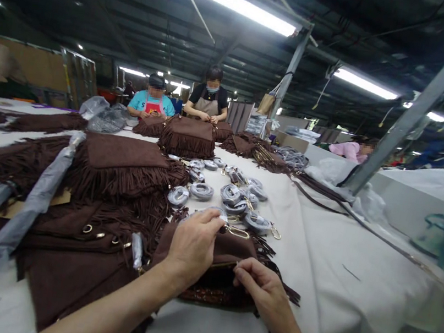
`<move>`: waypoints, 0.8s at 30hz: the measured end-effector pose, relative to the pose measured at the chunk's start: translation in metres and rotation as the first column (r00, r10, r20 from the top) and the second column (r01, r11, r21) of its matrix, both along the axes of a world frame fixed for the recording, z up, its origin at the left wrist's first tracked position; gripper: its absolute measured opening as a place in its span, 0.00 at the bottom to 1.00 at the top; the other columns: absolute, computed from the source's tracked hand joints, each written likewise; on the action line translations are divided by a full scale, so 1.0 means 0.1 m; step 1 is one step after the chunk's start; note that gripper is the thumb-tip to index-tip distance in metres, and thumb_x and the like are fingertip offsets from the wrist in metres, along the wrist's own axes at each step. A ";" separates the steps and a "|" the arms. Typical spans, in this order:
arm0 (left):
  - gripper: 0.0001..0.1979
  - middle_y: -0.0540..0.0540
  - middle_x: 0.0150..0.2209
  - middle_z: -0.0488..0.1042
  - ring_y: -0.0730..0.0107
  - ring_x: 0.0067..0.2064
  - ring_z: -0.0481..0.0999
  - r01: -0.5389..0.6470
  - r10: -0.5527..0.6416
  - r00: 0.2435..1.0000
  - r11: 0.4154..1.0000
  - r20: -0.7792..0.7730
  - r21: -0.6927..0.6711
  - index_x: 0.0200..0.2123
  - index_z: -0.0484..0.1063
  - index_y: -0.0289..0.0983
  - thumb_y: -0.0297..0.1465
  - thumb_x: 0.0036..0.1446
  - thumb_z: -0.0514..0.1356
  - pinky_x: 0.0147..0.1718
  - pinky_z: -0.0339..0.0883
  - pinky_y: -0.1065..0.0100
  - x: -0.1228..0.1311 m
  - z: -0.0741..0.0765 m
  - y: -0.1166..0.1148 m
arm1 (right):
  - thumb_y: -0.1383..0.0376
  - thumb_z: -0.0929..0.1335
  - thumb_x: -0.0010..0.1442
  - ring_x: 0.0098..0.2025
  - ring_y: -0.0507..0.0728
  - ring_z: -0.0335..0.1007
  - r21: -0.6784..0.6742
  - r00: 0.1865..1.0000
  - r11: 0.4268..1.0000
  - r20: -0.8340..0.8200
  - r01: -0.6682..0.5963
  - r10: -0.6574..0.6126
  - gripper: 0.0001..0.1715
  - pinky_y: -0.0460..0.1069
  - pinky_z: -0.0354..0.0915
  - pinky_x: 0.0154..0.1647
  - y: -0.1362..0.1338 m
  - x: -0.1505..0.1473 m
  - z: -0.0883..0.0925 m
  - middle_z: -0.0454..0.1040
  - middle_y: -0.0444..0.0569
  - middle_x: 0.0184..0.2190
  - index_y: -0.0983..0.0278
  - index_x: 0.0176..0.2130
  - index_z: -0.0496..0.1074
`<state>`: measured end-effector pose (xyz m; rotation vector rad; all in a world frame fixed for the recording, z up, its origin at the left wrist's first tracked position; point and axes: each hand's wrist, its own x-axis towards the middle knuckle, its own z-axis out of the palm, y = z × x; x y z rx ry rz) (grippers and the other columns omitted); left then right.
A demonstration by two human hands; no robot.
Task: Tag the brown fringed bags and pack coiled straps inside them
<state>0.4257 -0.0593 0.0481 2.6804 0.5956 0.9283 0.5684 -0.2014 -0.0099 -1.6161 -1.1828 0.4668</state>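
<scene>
Both my forearms reach in over the white table (352,297); my right hand (260,286) pinches narrow on the top edge of the small brown fringed bag (229,256) lying directly beneath it, thumb and forefinger closed on the opening; my left hand (194,243) curls over the bag's far corner, fingertips closed around a gold clasp (237,232) just beyond them; I judge the step goes best if I keep the edge taut with the right hand while the left works the clasp at the corner hardware, slowly, so the fringe stays out of it; left of my grip lie more brown bags (82,234) and plastic-wrapped straps (33,199); past my fingers sit coiled wrapped bundles (237,199); farther off, another fringed bag (188,136), then two people (181,102) working at the table's far end.
</scene>
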 end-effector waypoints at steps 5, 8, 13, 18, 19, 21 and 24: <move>0.18 0.44 0.58 0.68 0.59 0.55 0.70 -0.020 0.015 0.999 0.994 -0.048 -0.110 0.45 0.74 0.40 0.19 0.56 0.53 0.55 0.65 0.60 0.17 -0.42 -0.17 | 0.53 0.66 0.60 0.26 0.54 0.62 0.026 0.998 0.998 0.003 0.063 -0.063 0.19 0.48 0.59 0.30 0.03 -0.14 0.03 0.71 0.42 0.22 0.61 0.24 0.70; 0.17 0.43 0.58 0.68 0.59 0.56 0.69 -0.003 0.001 1.000 0.992 -0.021 -0.129 0.46 0.73 0.40 0.20 0.56 0.53 0.56 0.65 0.58 0.22 -0.53 -0.21 | 0.53 0.66 0.59 0.26 0.54 0.64 0.044 0.995 0.995 -0.021 0.094 -0.093 0.18 0.48 0.61 0.30 0.09 -0.16 0.00 0.72 0.43 0.21 0.62 0.24 0.70; 0.15 0.41 0.58 0.66 0.56 0.58 0.67 -0.008 0.012 0.999 0.995 0.040 -0.103 0.45 0.74 0.39 0.22 0.57 0.54 0.55 0.65 0.56 0.23 -0.59 -0.24 | 0.55 0.67 0.57 0.25 0.55 0.66 0.048 0.990 0.991 -0.071 0.122 -0.118 0.17 0.49 0.61 0.30 0.18 -0.13 -0.03 0.73 0.44 0.20 0.62 0.23 0.70; 0.13 0.41 0.57 0.67 0.56 0.57 0.67 -0.005 0.009 0.996 0.999 0.085 -0.051 0.44 0.74 0.41 0.24 0.59 0.54 0.55 0.65 0.56 0.22 -0.69 -0.23 | 0.54 0.68 0.55 0.23 0.54 0.65 0.044 0.980 0.990 -0.148 0.137 -0.129 0.17 0.48 0.61 0.28 0.20 -0.11 -0.07 0.73 0.43 0.19 0.62 0.23 0.70; 0.13 0.41 0.57 0.67 0.56 0.57 0.67 0.000 0.003 0.996 0.999 0.094 -0.037 0.44 0.74 0.41 0.24 0.59 0.54 0.55 0.65 0.56 0.22 -0.71 -0.23 | 0.53 0.69 0.54 0.22 0.54 0.65 0.044 0.978 0.989 -0.162 0.141 -0.132 0.18 0.48 0.60 0.27 0.20 -0.11 -0.07 0.73 0.43 0.19 0.62 0.22 0.70; 0.13 0.41 0.56 0.68 0.56 0.57 0.67 0.011 -0.009 0.993 1.000 0.114 -0.011 0.43 0.74 0.41 0.24 0.60 0.53 0.55 0.65 0.56 0.21 -0.74 -0.23 | 0.51 0.69 0.54 0.21 0.53 0.63 0.043 0.972 0.988 -0.186 0.151 -0.141 0.19 0.48 0.59 0.24 0.20 -0.11 -0.09 0.72 0.43 0.18 0.62 0.22 0.70; 0.15 0.42 0.56 0.68 0.56 0.56 0.67 0.033 -0.033 0.989 0.999 0.143 0.007 0.43 0.75 0.41 0.23 0.59 0.52 0.55 0.64 0.55 0.20 -0.77 -0.24 | 0.48 0.70 0.52 0.18 0.52 0.60 0.037 0.964 0.987 -0.223 0.156 -0.144 0.22 0.47 0.56 0.20 0.20 -0.11 -0.10 0.72 0.44 0.17 0.63 0.21 0.70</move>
